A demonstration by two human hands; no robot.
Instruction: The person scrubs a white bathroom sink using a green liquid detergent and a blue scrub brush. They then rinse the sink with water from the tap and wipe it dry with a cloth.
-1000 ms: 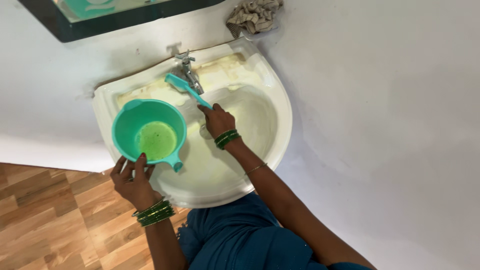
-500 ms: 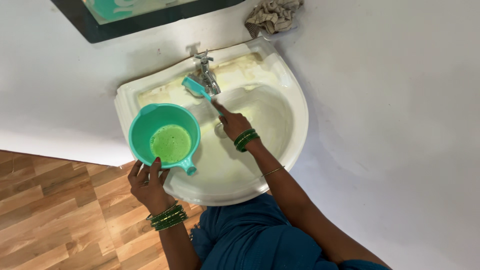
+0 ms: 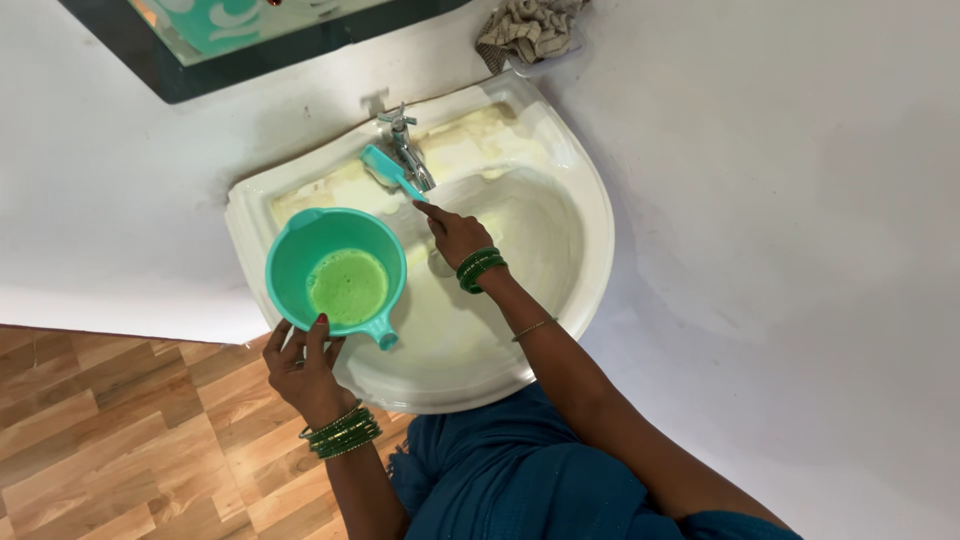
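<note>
Teal brush bristles face away; right hand covers its handle.

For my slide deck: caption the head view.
Right hand scrubs by the tap with a brush; left hand holds a mug over the sink.

wall: plain white | floor: wood-look planks | mirror: dark-framed, above

Left hand curled in a grip, right hand closed, arm extended.
</note>
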